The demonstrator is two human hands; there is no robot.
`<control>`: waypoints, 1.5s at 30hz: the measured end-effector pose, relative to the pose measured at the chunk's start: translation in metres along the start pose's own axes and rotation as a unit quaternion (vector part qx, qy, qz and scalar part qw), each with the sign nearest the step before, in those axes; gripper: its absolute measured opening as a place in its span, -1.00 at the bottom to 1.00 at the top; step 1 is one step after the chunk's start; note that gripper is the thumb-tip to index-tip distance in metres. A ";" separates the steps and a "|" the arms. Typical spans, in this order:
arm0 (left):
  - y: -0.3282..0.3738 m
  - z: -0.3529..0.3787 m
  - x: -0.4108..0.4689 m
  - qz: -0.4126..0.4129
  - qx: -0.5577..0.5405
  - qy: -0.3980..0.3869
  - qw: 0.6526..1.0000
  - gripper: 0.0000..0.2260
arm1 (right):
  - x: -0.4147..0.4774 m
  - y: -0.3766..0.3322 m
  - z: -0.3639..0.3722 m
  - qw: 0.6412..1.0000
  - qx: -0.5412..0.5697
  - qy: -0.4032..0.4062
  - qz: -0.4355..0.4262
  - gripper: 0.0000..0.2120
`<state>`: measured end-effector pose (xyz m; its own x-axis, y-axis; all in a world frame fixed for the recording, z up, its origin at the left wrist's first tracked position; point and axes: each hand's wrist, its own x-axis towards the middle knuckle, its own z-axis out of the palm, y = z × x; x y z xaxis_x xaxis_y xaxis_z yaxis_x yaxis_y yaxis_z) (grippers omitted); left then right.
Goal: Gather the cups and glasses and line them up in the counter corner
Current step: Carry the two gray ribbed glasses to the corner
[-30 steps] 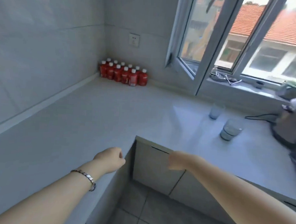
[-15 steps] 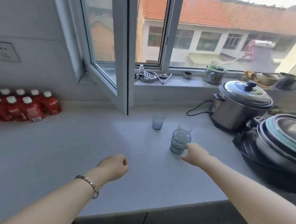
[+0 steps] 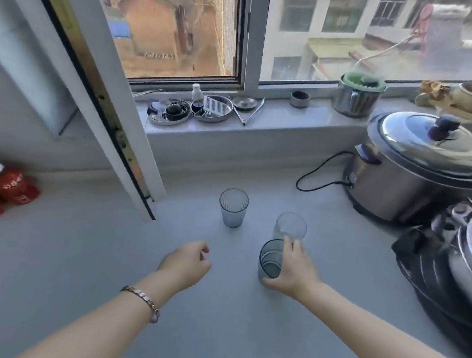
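Three glasses stand on the grey counter (image 3: 60,265) below the window. A blue-tinted ribbed glass (image 3: 233,207) is farthest back. A clear glass (image 3: 291,226) stands to its right. In front of that is a wider blue-tinted glass (image 3: 269,258), and my right hand (image 3: 293,266) wraps around its right side, thumb at its base and fingers at its rim. My left hand (image 3: 188,262) hovers loosely curled over the counter, left of the glasses, holding nothing; a bracelet is on its wrist.
An open window sash (image 3: 117,123) juts over the counter left of the glasses. Red bottles (image 3: 7,186) stand in the corner at far left. A steel cooker (image 3: 421,172) with cord, and stacked pans (image 3: 454,272), crowd the right. Small utensils line the sill (image 3: 273,120).
The view has swung right from the corner and closed in on the glasses. My right hand has reached forward and closed around the wide blue glass; my left hand has advanced a little.
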<state>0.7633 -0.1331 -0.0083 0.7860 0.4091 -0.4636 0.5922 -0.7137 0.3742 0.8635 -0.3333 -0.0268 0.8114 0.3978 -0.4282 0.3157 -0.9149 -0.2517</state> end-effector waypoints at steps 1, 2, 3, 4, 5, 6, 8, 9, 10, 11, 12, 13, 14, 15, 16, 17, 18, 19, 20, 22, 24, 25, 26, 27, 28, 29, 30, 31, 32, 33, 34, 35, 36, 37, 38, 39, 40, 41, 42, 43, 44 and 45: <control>0.010 0.002 0.009 -0.009 -0.014 0.005 1.000 -0.65 | 0.002 0.006 -0.004 1.000 0.005 -0.009 -0.018 -0.02; 0.020 0.003 0.018 -0.017 -0.028 0.012 0.999 -0.60 | 0.004 0.012 -0.009 0.999 0.013 -0.021 -0.035 -0.06; 0.030 0.004 0.028 -0.024 -0.044 0.023 0.998 -0.54 | 0.007 0.017 -0.016 0.998 0.023 -0.034 -0.049 -0.08; 0.041 0.003 0.037 -0.029 -0.061 0.040 0.997 -0.47 | 0.009 0.022 -0.024 0.996 0.035 -0.045 -0.062 -0.08; 0.051 0.003 0.048 -0.033 -0.076 0.060 0.995 -0.41 | 0.010 0.025 -0.032 0.995 0.044 -0.054 -0.078 -0.08; 0.060 0.002 0.059 -0.038 -0.090 0.082 0.992 -0.34 | 0.012 0.028 -0.041 0.992 0.053 -0.057 -0.097 -0.06; 0.074 0.001 0.081 -0.056 -0.111 0.104 0.987 -0.20 | 0.016 0.031 -0.058 0.987 0.067 -0.051 -0.140 -0.05; 0.079 0.001 0.092 -0.066 -0.114 0.101 0.986 -0.14 | 0.018 0.032 -0.065 0.983 0.070 -0.046 -0.161 -0.05; 0.082 0.004 0.102 -0.079 -0.112 0.093 0.986 -0.10 | 0.022 0.034 -0.070 0.980 0.068 -0.045 -0.179 -0.05; 0.083 0.005 0.108 -0.087 -0.107 0.086 0.987 -0.08 | 0.024 0.034 -0.074 0.978 0.066 -0.044 -0.192 -0.04; 0.083 0.007 0.112 -0.093 -0.106 0.086 0.986 -0.09 | 0.028 0.034 -0.075 0.976 0.063 -0.048 -0.201 -0.02; 0.084 0.009 0.115 -0.104 -0.108 0.098 0.984 -0.12 | 0.032 0.035 -0.077 0.974 0.059 -0.055 -0.210 -0.01; 0.085 0.011 0.117 -0.115 -0.112 0.118 0.980 -0.16 | 0.036 0.036 -0.078 0.973 0.053 -0.059 -0.218 -0.01; 0.085 0.011 0.115 -0.124 -0.116 0.137 0.976 -0.20 | 0.039 0.036 -0.079 0.971 0.045 -0.062 -0.227 0.00; 0.085 0.013 0.112 -0.129 -0.123 0.150 0.972 -0.22 | 0.042 0.035 -0.079 0.969 0.035 -0.065 -0.236 0.00; 0.083 0.015 0.107 -0.134 -0.134 0.157 0.969 -0.24 | 0.043 0.034 -0.078 0.966 0.025 -0.070 -0.246 0.00; 0.080 0.018 0.100 -0.137 -0.149 0.163 0.966 -0.26 | 0.044 0.032 -0.078 0.964 0.016 -0.075 -0.255 0.00; 0.077 0.022 0.091 -0.141 -0.170 0.168 0.961 -0.29 | 0.044 0.030 -0.077 0.961 0.009 -0.078 -0.265 -0.01; 0.073 0.026 0.080 -0.146 -0.197 0.175 0.954 -0.30 | 0.043 0.027 -0.076 0.958 0.003 -0.082 -0.276 -0.01; 0.061 0.032 0.052 -0.158 -0.248 0.199 0.935 -0.31 | 0.041 0.020 -0.073 0.951 -0.005 -0.090 -0.296 -0.02; 0.046 0.038 0.016 -0.177 -0.282 0.229 0.915 -0.30 | 0.034 0.009 -0.068 0.943 -0.015 -0.104 -0.315 -0.02; 0.037 0.042 -0.004 -0.191 -0.295 0.242 0.904 -0.28 | 0.030 0.002 -0.064 0.938 -0.022 -0.111 -0.327 -0.02; 0.028 0.046 -0.025 -0.205 -0.307 0.252 0.895 -0.25 | 0.025 -0.006 -0.059 0.932 -0.031 -0.117 -0.340 -0.01; 0.018 0.050 -0.048 -0.218 -0.314 0.261 0.886 -0.23 | 0.018 -0.016 -0.054 0.926 -0.040 -0.122 -0.354 0.00; 0.008 0.055 -0.070 -0.230 -0.317 0.271 0.879 -0.24 | 0.010 -0.026 -0.049 0.920 -0.050 -0.128 -0.367 0.00; -0.003 0.060 -0.093 -0.242 -0.315 0.280 0.874 -0.25 | 0.000 -0.038 -0.042 0.912 -0.059 -0.135 -0.382 0.01; -0.014 0.065 -0.117 -0.257 -0.313 0.289 0.867 -0.27 | -0.012 -0.050 -0.035 0.903 -0.070 -0.142 -0.398 0.01; -0.025 0.071 -0.141 -0.275 -0.311 0.297 0.860 -0.28 | -0.025 -0.063 -0.027 0.893 -0.082 -0.148 -0.417 0.02; -0.037 0.077 -0.167 -0.295 -0.312 0.306 0.850 -0.29 | -0.040 -0.077 -0.018 0.882 -0.094 -0.155 -0.435 0.03; -0.048 0.083 -0.193 -0.314 -0.317 0.319 0.836 -0.30 | -0.057 -0.091 -0.009 0.870 -0.105 -0.160 -0.454 0.03; -0.059 0.089 -0.220 -0.328 -0.320 0.338 0.822 -0.30 | -0.076 -0.105 0.001 0.857 -0.117 -0.163 -0.474 0.04; -0.070 0.097 -0.249 -0.342 -0.322 0.360 0.806 -0.31 | -0.096 -0.120 0.013 0.843 -0.130 -0.167 -0.494 0.05; -0.080 0.105 -0.278 -0.356 -0.325 0.381 0.789 -0.33 | -0.119 -0.133 0.025 0.829 -0.142 -0.171 -0.514 0.05; -0.089 0.113 -0.309 -0.370 -0.327 0.399 0.773 -0.35 | -0.143 -0.146 0.038 0.814 -0.153 -0.177 -0.531 0.05; -0.096 0.122 -0.341 -0.384 -0.327 0.416 0.757 -0.36 | -0.169 -0.159 0.052 0.799 -0.163 -0.181 -0.549 0.05; -0.103 0.132 -0.373 -0.397 -0.323 0.430 0.744 -0.37 | -0.196 -0.171 0.066 0.784 -0.170 -0.182 -0.569 0.04; -0.111 0.142 -0.406 -0.408 -0.319 0.444 0.732 -0.36 | -0.224 -0.182 0.081 0.769 -0.177 -0.181 -0.587 0.03; -0.118 0.153 -0.438 -0.419 -0.316 0.454 0.720 -0.35 | -0.253 -0.192 0.095 0.756 -0.182 -0.180 -0.603 0.02; -0.124 0.165 -0.470 -0.430 -0.315 0.462 0.709 -0.35 | -0.283 -0.201 0.110 0.744 -0.186 -0.182 -0.615 0.02; -0.130 0.176 -0.502 -0.442 -0.315 0.467 0.698 -0.33 | -0.313 -0.210 0.125 0.734 -0.191 -0.188 -0.624 0.03; -0.135 0.188 -0.532 -0.454 -0.314 0.472 0.687 -0.31 | -0.342 -0.217 0.140 0.723 -0.195 -0.196 -0.633 0.03; -0.140 0.199 -0.561 -0.467 -0.311 0.477 0.676 -0.29 | -0.371 -0.225 0.154 0.711 -0.199 -0.204 -0.642 0.03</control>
<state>0.2037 -0.3760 0.0392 -0.4012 0.9091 -0.1122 0.6362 0.3647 0.6798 0.4159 -0.2645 0.0544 -0.4578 0.8355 -0.3040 0.8479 0.3074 -0.4319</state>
